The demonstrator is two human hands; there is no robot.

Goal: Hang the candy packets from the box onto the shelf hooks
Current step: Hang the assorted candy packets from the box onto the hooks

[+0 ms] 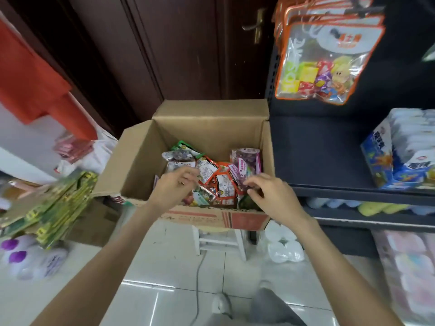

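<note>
Cardboard box (141, 151) on a white stool (219, 241): we reach in with both hands, left hand (173, 187) and right hand (270, 194), fingers curled among the packets (223, 177); whether either grips one, we cannot tell. Beyond, clear candy bags (327, 64) hang on the dark shelf (317, 147).

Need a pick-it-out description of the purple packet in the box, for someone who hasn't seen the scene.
Find the open cardboard box on the white stool, left of the dark shelf. Among the candy packets inside, look to the far right corner, just above the right hand. The purple packet leans against the right wall; its neighbours are mostly red-orange or green.
</note>
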